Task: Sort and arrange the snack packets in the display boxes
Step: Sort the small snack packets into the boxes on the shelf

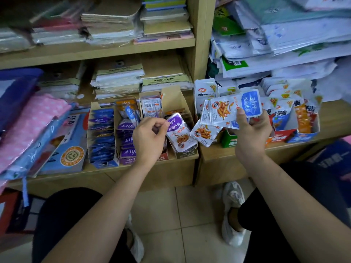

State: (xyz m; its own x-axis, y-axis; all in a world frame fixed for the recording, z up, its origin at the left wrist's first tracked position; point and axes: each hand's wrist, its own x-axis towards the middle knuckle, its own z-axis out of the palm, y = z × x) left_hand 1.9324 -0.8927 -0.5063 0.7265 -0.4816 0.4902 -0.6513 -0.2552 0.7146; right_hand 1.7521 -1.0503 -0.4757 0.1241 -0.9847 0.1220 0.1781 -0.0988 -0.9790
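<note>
My left hand (150,138) pinches the corner of a purple packet (178,132), a box (187,154) just below my fingers; my right hand (250,133) grips several blue packets (234,109).

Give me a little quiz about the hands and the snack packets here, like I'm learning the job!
1. True or false: the right hand holds several blue-labelled snack packets.
2. The left hand pinches a single packet whose label is: A red, B purple, C green.
3. Fill in: the row of dark blue packets stands to the ___ of the row of purple packets.
Key: 1 true; 2 B; 3 left.
</note>
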